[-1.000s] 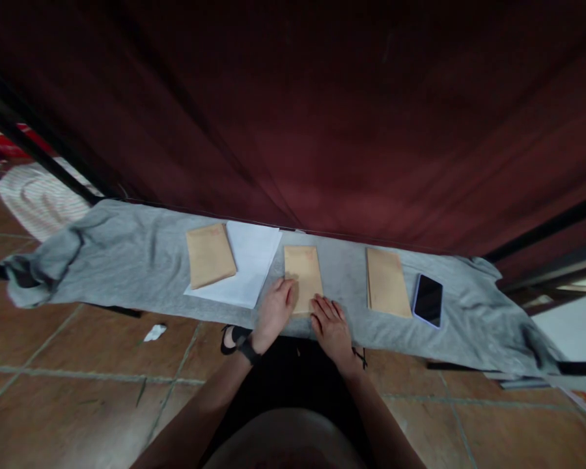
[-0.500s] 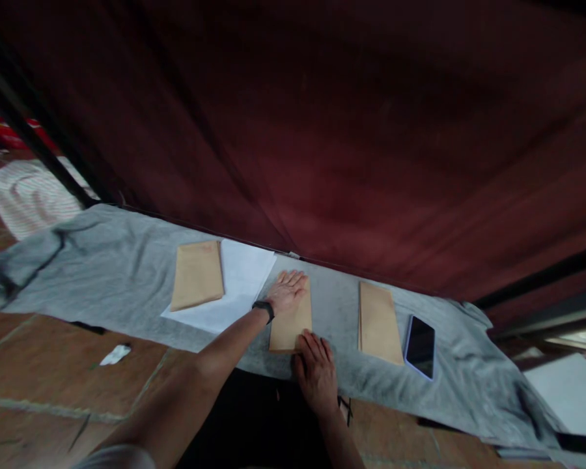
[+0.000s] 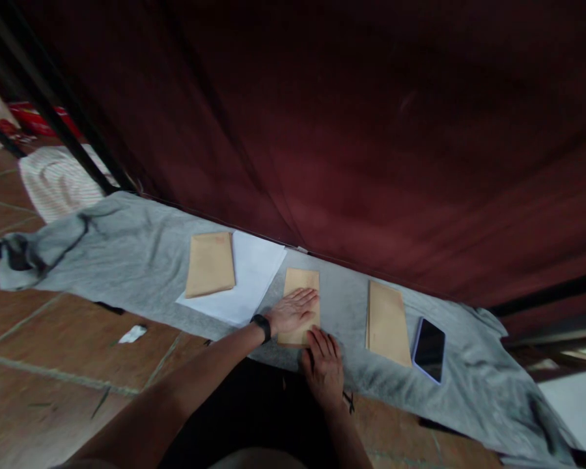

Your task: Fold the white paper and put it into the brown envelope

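Observation:
A brown paper envelope (image 3: 301,280) lies flat on the grey cloth (image 3: 344,293), right in front of me. Across its middle my left hand (image 3: 293,311), with a black band at the wrist, rests flat with fingers stretched out to the right. My right hand (image 3: 325,368) touches the envelope's lower right corner, its fingers extended and the thumb apart. To the left, a stack of brown envelopes (image 3: 209,267) sits on white paper sheets (image 3: 256,264). Another small stack of brown envelopes (image 3: 388,322) lies to the right of my hands.
A phone (image 3: 430,350) with a purple edge lies beside the right stack. Behind the cloth-covered surface rises a dark red curtain-like sheet (image 3: 351,195). Striped fabric (image 3: 63,182) hangs at the far left. A white scrap (image 3: 133,334) lies on the tiled floor (image 3: 68,355).
My left hand has slid down the envelope from its upper part to its middle. The right hand stays at the lower corner. The whole view has shifted slightly.

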`<state>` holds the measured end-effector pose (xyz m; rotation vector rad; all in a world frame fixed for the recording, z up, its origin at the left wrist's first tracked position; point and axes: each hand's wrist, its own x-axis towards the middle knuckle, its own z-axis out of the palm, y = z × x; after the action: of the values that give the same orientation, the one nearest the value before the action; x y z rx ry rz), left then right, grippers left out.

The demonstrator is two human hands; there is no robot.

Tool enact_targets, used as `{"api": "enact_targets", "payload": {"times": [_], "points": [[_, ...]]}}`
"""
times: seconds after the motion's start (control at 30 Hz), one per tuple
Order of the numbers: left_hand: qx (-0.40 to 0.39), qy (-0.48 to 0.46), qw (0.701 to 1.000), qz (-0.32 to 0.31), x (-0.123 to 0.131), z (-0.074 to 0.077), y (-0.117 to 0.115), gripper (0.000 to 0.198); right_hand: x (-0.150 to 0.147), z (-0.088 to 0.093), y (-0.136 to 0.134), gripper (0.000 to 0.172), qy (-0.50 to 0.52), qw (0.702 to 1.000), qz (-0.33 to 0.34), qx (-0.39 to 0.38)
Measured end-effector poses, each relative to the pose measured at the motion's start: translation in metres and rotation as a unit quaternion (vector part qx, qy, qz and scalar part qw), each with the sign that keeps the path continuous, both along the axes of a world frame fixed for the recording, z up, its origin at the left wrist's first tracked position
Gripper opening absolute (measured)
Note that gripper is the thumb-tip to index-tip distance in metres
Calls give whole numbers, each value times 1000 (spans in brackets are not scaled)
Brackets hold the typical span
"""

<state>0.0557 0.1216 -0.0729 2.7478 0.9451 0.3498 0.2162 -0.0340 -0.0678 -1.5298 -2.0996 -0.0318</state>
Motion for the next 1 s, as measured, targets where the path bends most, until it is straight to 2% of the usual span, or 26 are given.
{"api": "enact_targets", "payload": {"times": [0.17,0.43,0.6,0.73,0.87,1.0], "points": [[-6,-8,1000,-21,-7,3,-30,51,1,-2,0,42,5,1000,7,-4],[-3,-10,1000,-18,-17,9,-74,53,6,0,-3,37,19,999,26,-18],[0,-30,999,13,-25,18,-101,48,7,3,-5,37,24,999,34,-28],[-9,-56,997,59,-30,15,-112,40,8,0,-5,37,29,999,27,-32],[-23,-94,993,75,-31,10,-113,36,8,-3,-3,35,50,998,20,-35],[-30,-140,984,110,-30,7,-114,36,5,-3,2,32,81,996,-15,-34]]}}
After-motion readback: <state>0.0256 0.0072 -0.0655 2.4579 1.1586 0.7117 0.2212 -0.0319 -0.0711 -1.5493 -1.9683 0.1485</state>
